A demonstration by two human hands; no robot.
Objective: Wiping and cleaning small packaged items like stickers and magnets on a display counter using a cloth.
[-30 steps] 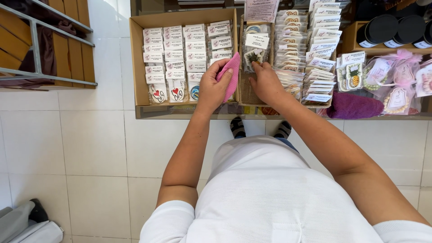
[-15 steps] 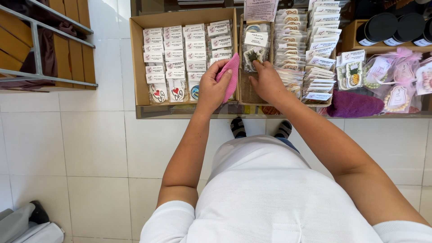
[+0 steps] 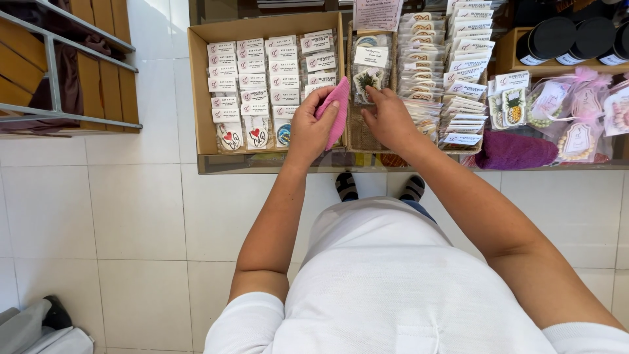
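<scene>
While the person in a white top stands over white floor tiles, both bare arms reach forward to a glass-topped desk (image 3: 262,164) at the far side. The left hand (image 3: 313,124) has its grip clamped on a pink cloth (image 3: 338,108), fingers curled round it, and the cloth stands on edge at the wall between two cardboard boxes. Just beside it, the right hand (image 3: 390,118) has its fingers pinched together on a small clear packet (image 3: 367,82) showing a palm-tree design, which lies in the narrow middle box. To the left, the wide cardboard box (image 3: 200,92) holds rows of white-labelled packets. Right of the hands stand stacked cards (image 3: 458,72), then a purple cloth roll (image 3: 514,151) and, farther back, black-lidded jars (image 3: 553,39)
</scene>
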